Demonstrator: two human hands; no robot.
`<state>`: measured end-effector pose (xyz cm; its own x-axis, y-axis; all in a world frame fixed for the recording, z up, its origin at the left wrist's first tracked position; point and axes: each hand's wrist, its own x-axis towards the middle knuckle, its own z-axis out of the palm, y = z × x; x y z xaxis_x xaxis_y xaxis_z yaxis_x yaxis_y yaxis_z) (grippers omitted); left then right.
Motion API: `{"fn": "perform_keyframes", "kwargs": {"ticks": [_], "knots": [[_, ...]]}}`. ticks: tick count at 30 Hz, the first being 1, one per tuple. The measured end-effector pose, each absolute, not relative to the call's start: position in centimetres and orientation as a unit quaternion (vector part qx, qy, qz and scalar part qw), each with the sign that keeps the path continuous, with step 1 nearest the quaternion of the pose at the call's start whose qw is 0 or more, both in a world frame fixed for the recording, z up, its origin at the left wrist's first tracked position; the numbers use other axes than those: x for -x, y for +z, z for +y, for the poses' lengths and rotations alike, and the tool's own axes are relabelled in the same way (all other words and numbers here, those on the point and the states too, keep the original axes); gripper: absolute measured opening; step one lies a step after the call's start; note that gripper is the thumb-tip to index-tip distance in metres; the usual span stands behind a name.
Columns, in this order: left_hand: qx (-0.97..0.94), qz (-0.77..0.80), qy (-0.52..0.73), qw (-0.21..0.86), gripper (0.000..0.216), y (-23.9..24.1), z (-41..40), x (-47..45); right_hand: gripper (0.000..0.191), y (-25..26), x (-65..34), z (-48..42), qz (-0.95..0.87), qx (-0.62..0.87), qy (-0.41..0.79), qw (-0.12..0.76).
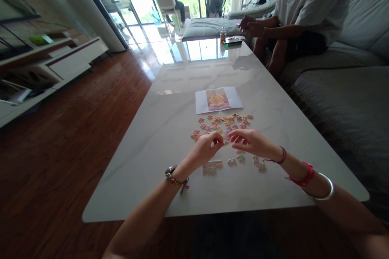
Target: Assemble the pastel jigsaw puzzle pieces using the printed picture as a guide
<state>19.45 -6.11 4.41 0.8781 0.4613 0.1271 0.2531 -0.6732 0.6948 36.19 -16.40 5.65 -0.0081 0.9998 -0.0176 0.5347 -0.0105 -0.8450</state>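
My left hand (208, 146) is closed in a pinch, thumb and forefinger meeting on a small pale jigsaw puzzle piece (226, 143). Just to its right hovers my right hand (249, 141), fingers apart and loosely bent, fingertips close to that piece. Beyond both hands lies a spread of loose orange, pink and purple puzzle pieces (217, 122), partly covered by my fingers. Nearer to me are a joined pale block of pieces (212, 167), a small cluster with a green patch (241, 158) and another pale cluster (259, 165) below my right wrist.
A creased sheet with a printed picture (218, 99) lies on the white marble-patterned table (136, 158). At the far end are a small bottle (223, 34) and a dark phone-like object (233, 43). One person sits on the grey sofa (343, 85) at right; another sits by the windows.
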Motion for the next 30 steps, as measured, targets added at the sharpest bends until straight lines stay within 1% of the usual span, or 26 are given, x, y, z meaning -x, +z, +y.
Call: {"fn": "perform_keyframes", "kwargs": {"ticks": [3,5,8,11,13,19,30], "knots": [[-0.877,0.229,0.176,0.385,0.005,4.9,-6.6,-19.5,0.026,5.4,-35.5,-16.4,-0.565,0.588,0.417,0.403],[-0.866,0.236,0.191,0.397,0.008,5.0,-6.6,-20.0,0.022,5.5,-35.5,-15.9,-0.555,0.574,0.425,0.426],[-0.855,0.221,0.213,0.417,0.011,5.5,-5.2,-21.5,0.018,6.6,-36.4,-13.9,-0.563,0.6,0.374,0.428],[-0.856,0.225,0.251,0.391,0.012,6.7,-2.6,-23.5,0.015,8.2,-37.8,-11.1,-0.585,0.621,0.292,0.433],[-0.844,0.239,0.283,0.388,0.013,7.3,-1.0,-24.7,0.015,8.8,-38.6,-9.5,-0.585,0.624,0.266,0.444],[-0.819,0.266,0.303,0.408,0.016,7.2,0.8,-25.7,0.016,7.8,-39.3,-7.3,-0.564,0.626,0.272,0.466],[-0.805,0.263,0.29,0.445,0.018,7.0,0.3,-25.1,0.015,7.7,-38.6,-8.0,-0.557,0.605,0.302,0.482]]}}
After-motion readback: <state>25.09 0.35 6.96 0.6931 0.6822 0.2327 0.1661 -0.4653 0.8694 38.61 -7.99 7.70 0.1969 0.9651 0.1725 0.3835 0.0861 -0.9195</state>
